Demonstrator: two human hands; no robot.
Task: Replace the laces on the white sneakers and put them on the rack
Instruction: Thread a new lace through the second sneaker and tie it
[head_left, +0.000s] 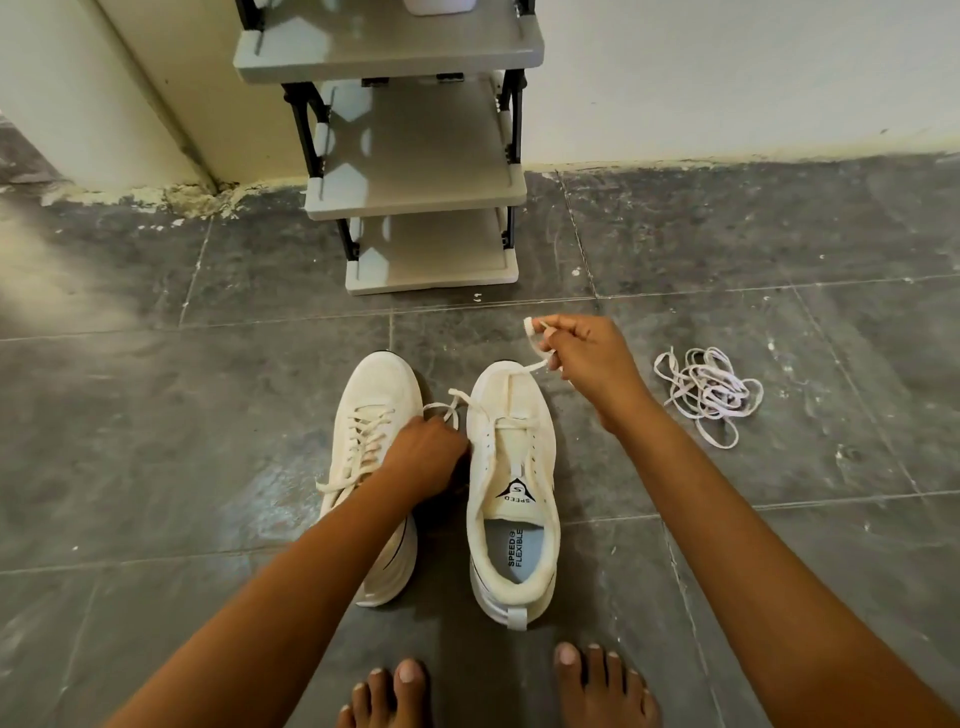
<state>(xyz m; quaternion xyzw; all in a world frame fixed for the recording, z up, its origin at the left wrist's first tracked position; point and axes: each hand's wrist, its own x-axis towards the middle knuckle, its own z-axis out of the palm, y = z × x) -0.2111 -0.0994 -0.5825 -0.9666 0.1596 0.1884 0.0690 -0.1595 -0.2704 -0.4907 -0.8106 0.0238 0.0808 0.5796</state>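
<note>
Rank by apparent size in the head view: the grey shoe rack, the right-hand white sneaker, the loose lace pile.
1. Grey plastic tiered shoe rack, largest.
2. White fabric sneaker on the right; nearer the camera, so its true size is unsure.
3. Tangled pile of pale flat laces, smallest.

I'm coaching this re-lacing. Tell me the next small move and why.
Probably pull the lace free of the right sneaker: the right hand pinches it, only the lowest eyelets look threaded, and the left hand steadies the shoe.

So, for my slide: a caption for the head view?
Right hand pulls lace from right sneaker; left hand steadies it.
</note>
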